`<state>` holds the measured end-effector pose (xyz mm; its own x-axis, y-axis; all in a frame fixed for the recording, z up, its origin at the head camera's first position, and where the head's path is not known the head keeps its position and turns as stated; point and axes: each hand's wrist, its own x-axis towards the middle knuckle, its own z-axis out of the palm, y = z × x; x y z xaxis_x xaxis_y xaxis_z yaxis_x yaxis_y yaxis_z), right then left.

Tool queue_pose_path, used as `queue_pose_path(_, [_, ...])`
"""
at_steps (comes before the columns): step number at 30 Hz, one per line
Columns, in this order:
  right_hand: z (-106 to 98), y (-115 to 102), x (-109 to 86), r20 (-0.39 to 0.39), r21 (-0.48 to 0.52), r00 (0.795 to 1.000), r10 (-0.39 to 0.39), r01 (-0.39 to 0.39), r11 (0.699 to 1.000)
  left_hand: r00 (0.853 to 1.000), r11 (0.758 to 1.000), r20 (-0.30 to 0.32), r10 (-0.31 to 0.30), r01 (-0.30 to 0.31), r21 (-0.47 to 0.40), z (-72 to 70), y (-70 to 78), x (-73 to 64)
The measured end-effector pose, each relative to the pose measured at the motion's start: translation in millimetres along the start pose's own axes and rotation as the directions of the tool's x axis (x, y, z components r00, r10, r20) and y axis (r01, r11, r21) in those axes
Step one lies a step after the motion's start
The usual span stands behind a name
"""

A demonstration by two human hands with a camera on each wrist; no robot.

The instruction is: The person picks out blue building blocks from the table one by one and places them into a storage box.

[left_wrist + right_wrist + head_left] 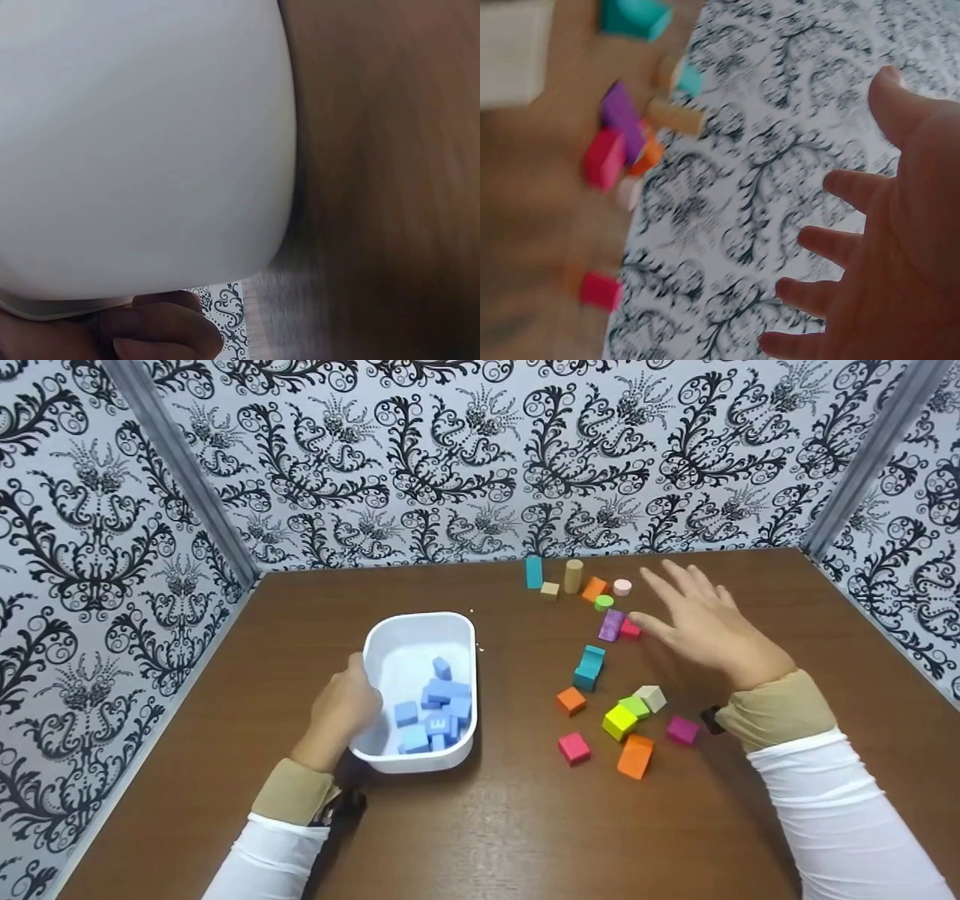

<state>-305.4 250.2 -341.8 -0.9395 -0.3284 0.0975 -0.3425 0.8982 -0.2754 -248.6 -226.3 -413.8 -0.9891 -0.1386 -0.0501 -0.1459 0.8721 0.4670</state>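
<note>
A white plastic tub [420,634] stands left of centre in the head view, with several blue blocks [448,690] heaped toward its near right end. My left hand [346,705] grips the tub's left rim; in the left wrist view the curled fingers [161,326] show below the white wall. Over the right side of the table hovers my right hand [701,622], its fingers spread and nothing held. Closest to its thumb are a purple block [611,625] and a red block [630,628]. The right wrist view shows the same open hand [885,247].
Several loose blocks lie right of the tub, among them a teal block [589,667], a yellow block [619,721] and an orange block [635,757]. Farther back stands a wooden cylinder [574,576]. Patterned wall panels [480,457] close off the brown table [495,840].
</note>
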Motion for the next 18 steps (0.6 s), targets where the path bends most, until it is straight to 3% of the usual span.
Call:
queue_pose_path(6, [9.3, 15.4, -2.4, 0.021, -0.016, 0.999, 0.034, -0.033, 0.999, 1.0, 1.0, -0.001, 0.003, -0.003, -0.004, 0.1, -1.6, -0.4])
queue_pose_path(10, [13.3, 14.9, -2.5, 0.053, -0.021, 0.998, 0.025, -0.024, 0.999, 1.0, 1.0, 0.006, 0.005, -0.005, -0.021, 2.6, 0.1, -1.6])
queue_pose_path(18, [11.7, 10.1, -1.3, 0.044, -0.022, 0.999, 0.023, -0.022, 1.0, 0.999, 0.994, 0.028, 0.043, -0.04, -0.1, 9.4, 9.2, -4.6])
